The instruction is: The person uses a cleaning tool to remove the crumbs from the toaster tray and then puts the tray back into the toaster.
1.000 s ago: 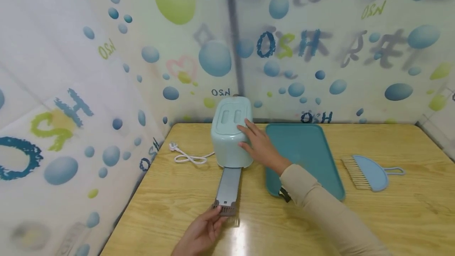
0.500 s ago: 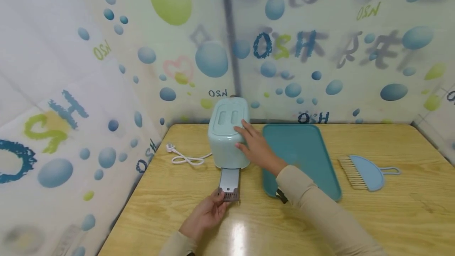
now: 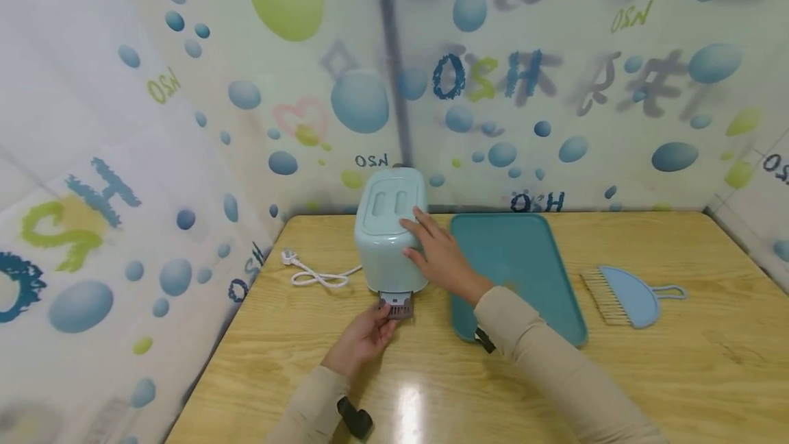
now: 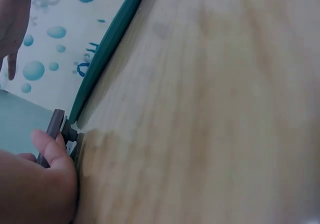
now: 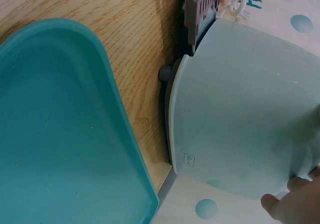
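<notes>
A pale mint toaster (image 3: 385, 262) with a closed lid over its top stands at the back of the table. Low at its near end, a crumb tray (image 3: 401, 308) with a brown slotted front sticks out a short way. My left hand (image 3: 362, 340) pinches that front between thumb and fingers; the left wrist view shows the thumb against the tray's brown edge (image 4: 56, 125). My right hand (image 3: 445, 259) rests on the toaster's right side and top edge with fingers spread. In the right wrist view the toaster's side (image 5: 240, 99) fills the right half.
A teal serving tray (image 3: 511, 273) lies right of the toaster, under my right forearm. Farther right is a small blue brush (image 3: 635, 299) with pale bristles. A white power cord (image 3: 320, 278) with its plug lies looped at left. Patterned walls bound the table's back and left.
My left hand has moved forward, sliding the crumb tray most of the way into the toaster. My right hand has stayed on the toaster. The head view has shifted slightly.
</notes>
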A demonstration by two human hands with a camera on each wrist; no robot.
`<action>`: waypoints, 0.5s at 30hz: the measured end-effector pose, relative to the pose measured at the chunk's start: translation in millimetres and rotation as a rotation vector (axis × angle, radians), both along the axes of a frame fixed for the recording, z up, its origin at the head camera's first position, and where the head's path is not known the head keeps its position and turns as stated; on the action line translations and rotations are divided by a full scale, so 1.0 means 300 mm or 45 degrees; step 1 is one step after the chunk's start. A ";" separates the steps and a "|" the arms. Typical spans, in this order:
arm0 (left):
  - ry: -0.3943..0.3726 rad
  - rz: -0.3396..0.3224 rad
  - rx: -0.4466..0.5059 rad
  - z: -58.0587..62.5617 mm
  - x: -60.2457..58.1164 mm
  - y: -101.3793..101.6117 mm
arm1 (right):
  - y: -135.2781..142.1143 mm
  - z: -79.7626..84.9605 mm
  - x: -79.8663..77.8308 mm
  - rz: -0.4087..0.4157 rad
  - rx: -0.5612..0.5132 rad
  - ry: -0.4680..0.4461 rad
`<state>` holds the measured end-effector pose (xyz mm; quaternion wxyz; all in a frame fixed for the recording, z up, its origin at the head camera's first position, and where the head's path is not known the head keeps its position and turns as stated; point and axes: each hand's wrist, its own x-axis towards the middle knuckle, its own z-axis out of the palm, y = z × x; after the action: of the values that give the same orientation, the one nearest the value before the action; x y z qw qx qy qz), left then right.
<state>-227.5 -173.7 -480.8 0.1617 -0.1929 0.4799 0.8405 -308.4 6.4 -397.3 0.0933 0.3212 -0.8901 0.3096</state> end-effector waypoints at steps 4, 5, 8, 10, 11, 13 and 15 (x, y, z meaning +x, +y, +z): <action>-0.002 0.085 0.107 0.004 -0.031 0.003 | -0.001 -0.003 -0.007 0.048 -0.067 -0.055; -0.007 0.111 0.143 0.004 -0.037 0.004 | -0.001 -0.004 -0.008 0.061 -0.083 -0.074; -0.028 0.188 0.232 0.004 -0.050 0.008 | 0.000 -0.009 -0.010 0.082 -0.105 -0.131; -0.038 0.220 0.267 0.006 -0.058 0.009 | 0.000 -0.012 -0.012 0.084 -0.109 -0.152; -0.040 0.226 0.278 0.005 -0.062 0.010 | 0.001 -0.013 -0.012 0.083 -0.110 -0.159; -0.037 0.229 0.300 0.007 -0.071 0.012 | 0.000 -0.013 -0.013 0.078 -0.107 -0.168; -0.038 0.231 0.317 0.008 -0.079 0.014 | 0.001 -0.010 -0.013 0.076 -0.103 -0.154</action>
<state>-251.1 -169.4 -478.3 0.1147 -0.2264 0.3501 0.9017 -312.3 6.8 -400.4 0.0431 0.3242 -0.8709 0.3668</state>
